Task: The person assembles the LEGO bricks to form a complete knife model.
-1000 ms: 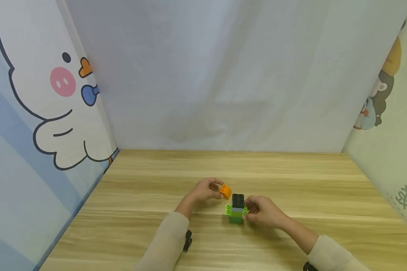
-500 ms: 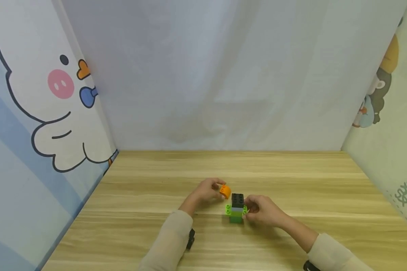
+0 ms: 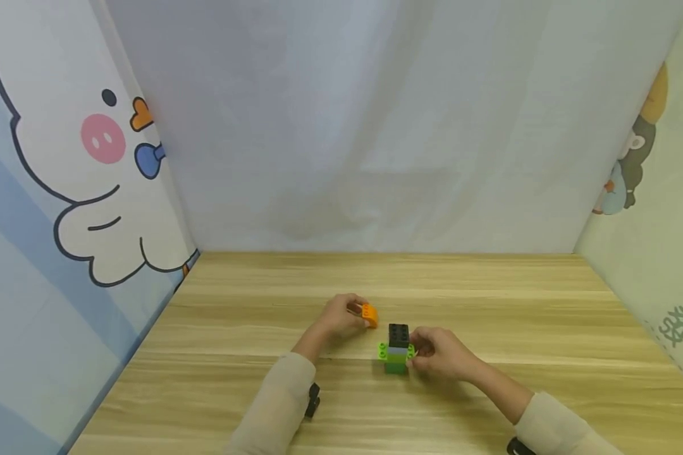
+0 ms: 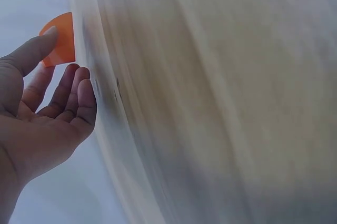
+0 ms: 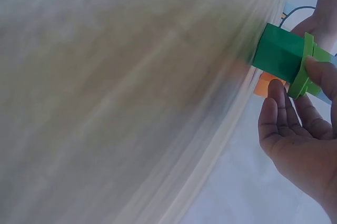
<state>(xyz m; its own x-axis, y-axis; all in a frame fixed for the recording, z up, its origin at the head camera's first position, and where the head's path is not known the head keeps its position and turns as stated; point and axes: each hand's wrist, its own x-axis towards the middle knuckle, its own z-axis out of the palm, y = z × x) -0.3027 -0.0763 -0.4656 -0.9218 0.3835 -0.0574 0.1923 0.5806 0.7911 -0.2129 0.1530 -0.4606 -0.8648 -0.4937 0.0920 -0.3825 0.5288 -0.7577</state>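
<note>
Orange brick [image 3: 369,314] pinched in left hand [image 3: 341,318], at 10 o'clock from block stack [image 3: 397,349] on wooden table [image 3: 489,303].
Head view: right hand [image 3: 439,354] grips the stack. Left wrist: fingers [image 4: 63,90] loosely spread, thumb on brick [image 4: 59,39]. Right wrist: fingertips [image 5: 316,71] pinch the stack's light-green plate [image 5: 300,69].

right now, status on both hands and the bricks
Left hand pinches orange brick, off the stack. Right hand grips brick stack at its light-green plate, upright on table. Nothing between them.
</note>
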